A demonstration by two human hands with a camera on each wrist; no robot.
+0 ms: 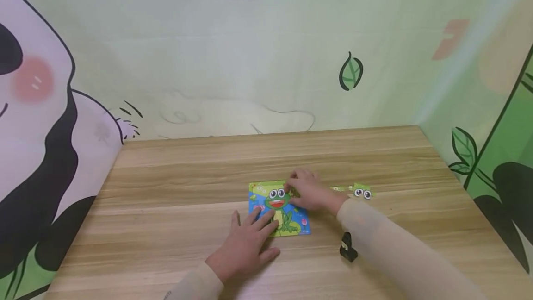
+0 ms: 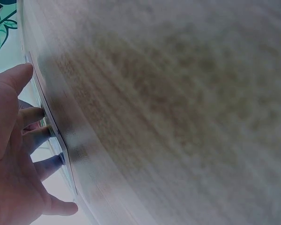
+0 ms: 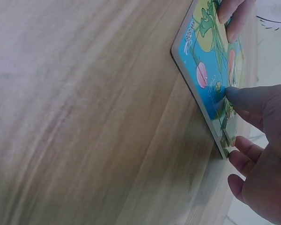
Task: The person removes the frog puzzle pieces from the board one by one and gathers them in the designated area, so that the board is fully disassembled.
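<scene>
A frog jigsaw puzzle board (image 1: 297,223), blue and green with a smiling frog, lies flat on the wooden table. Over its lower left part my left hand (image 1: 250,244) rests with fingers spread, fingertips pressing on the board. My right hand (image 1: 310,191) is at the board's upper right corner. There, in the right wrist view, thumb and fingers pinch a puzzle piece (image 3: 228,133) that looks slightly raised from the board; the hand covers much of it. A loose piece with frog eyes (image 1: 362,192) lies on the table beyond the right wrist.
Another loose green piece (image 1: 338,189) is partly hidden behind the right wrist. A small black object (image 1: 348,247) shows beside the right sleeve. The wooden table (image 1: 166,175) meets a cartoon-printed wall covering (image 1: 187,59) at its back and sides.
</scene>
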